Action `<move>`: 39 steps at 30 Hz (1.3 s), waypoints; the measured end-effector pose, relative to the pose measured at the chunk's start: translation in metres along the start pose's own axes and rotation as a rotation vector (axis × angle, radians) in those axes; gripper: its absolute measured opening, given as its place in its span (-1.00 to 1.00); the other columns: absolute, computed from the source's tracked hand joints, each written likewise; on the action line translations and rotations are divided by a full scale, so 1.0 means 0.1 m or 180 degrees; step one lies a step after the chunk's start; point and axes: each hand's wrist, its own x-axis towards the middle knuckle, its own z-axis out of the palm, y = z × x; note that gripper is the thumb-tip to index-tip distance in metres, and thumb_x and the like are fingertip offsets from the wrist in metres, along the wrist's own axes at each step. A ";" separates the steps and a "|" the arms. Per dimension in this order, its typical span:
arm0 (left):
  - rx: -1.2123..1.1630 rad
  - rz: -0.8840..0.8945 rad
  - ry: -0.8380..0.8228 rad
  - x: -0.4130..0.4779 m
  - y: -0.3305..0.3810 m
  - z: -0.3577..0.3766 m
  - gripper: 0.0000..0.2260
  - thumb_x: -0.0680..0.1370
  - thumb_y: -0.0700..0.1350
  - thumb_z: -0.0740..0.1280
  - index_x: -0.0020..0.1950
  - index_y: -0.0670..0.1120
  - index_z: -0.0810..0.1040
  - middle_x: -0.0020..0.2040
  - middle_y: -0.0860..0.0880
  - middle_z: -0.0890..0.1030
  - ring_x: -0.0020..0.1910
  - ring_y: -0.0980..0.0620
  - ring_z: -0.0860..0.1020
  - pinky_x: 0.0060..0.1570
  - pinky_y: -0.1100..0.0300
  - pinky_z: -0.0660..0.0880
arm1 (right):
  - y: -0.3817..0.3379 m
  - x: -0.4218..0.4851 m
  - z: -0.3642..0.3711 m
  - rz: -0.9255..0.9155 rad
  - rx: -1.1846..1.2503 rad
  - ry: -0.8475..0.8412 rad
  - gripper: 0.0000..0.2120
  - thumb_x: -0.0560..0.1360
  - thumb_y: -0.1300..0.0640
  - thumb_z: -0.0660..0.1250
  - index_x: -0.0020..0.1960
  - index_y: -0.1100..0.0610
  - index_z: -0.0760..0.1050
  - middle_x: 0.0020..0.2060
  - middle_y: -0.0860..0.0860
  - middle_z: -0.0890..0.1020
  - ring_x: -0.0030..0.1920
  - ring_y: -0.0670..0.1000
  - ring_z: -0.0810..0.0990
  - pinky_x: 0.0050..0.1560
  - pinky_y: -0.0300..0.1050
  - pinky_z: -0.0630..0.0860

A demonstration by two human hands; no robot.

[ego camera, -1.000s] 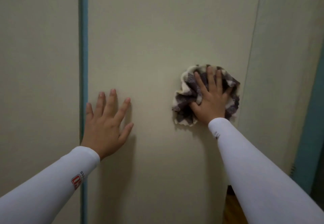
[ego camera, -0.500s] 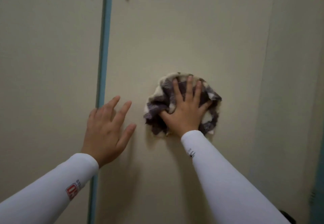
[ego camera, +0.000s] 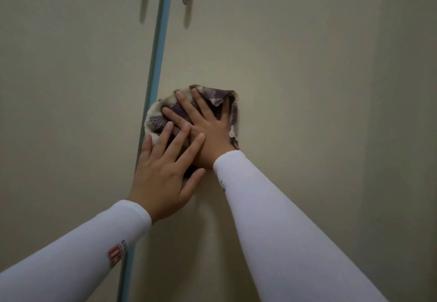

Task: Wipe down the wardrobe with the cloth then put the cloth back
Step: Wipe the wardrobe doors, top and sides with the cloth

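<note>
At the centre of the frame, the right hand (ego camera: 209,131), fingers spread wide, presses the bunched patterned cloth (ego camera: 156,122) flat against the wardrobe (ego camera: 295,65) door. The left hand (ego camera: 163,178), fingers straight, lies across the cloth's lower left edge, touching the right hand.

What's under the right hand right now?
The right hand presses the bunched patterned cloth against the wardrobe door; the left hand overlaps its lower left. The door behind the cloth is hidden.

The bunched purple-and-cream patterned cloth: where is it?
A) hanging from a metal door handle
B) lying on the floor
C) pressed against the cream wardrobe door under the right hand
C: the right hand lies spread over the purple-and-cream patterned cloth, pressing it onto the cream wardrobe door.
</note>
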 end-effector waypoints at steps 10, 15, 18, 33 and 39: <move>-0.0157 0.0367 0.0317 0.27 0.58 0.20 -0.46 0.45 0.17 0.13 0.38 -0.02 0.41 0.43 -0.16 0.33 0.44 -0.20 0.19 0.32 -0.19 0.01 | 1.53 -1.25 0.13 0.2802 0.0433 0.0285 -0.16 0.34 -0.40 0.07 0.49 -0.20 -0.21 0.51 -0.07 -0.23 0.49 0.04 -0.29 0.34 0.45 -0.09; -0.0092 0.0277 0.0376 0.48 0.59 0.30 -0.44 0.44 0.17 0.12 0.38 -0.04 0.40 0.41 -0.20 0.35 0.41 -0.26 0.24 0.29 -0.27 0.08 | 1.34 -1.18 0.13 0.2760 0.0320 0.0116 -0.04 0.30 -0.46 0.04 0.50 -0.08 -0.31 0.49 0.11 -0.30 0.47 0.21 -0.32 0.29 0.51 -0.05; -0.0446 0.0163 0.0551 0.82 0.61 0.26 -0.43 0.44 0.15 0.13 0.42 -0.03 0.33 0.45 -0.20 0.27 0.44 -0.20 0.15 0.35 -0.17 0.03 | 1.08 -0.74 0.13 0.1773 -0.0047 0.0434 -0.09 0.25 -0.37 -0.05 0.52 -0.01 0.00 0.50 0.26 0.00 0.46 0.37 -0.05 0.15 0.61 0.04; -0.0321 -0.0018 0.0388 3.50 0.25 -0.58 -0.46 0.44 0.13 0.13 0.37 -0.04 0.42 0.45 -0.21 0.29 0.45 -0.28 0.14 0.30 -0.31 0.03 | 2.53 1.58 -1.04 0.1038 -0.0235 0.1001 -0.35 0.43 -0.28 0.13 0.47 -0.14 0.11 0.49 0.10 0.18 0.47 0.25 0.08 0.13 0.62 0.04; -0.0181 0.0166 0.0272 4.27 0.15 -0.95 -0.45 0.40 0.12 0.15 0.36 -0.05 0.43 0.44 -0.25 0.28 0.44 -0.29 0.16 0.27 -0.34 0.08 | 3.20 1.89 -1.53 0.2101 0.0270 0.0623 -0.21 0.29 -0.35 -0.04 0.46 -0.21 -0.20 0.53 0.02 -0.13 0.50 0.16 -0.21 0.26 0.54 -0.07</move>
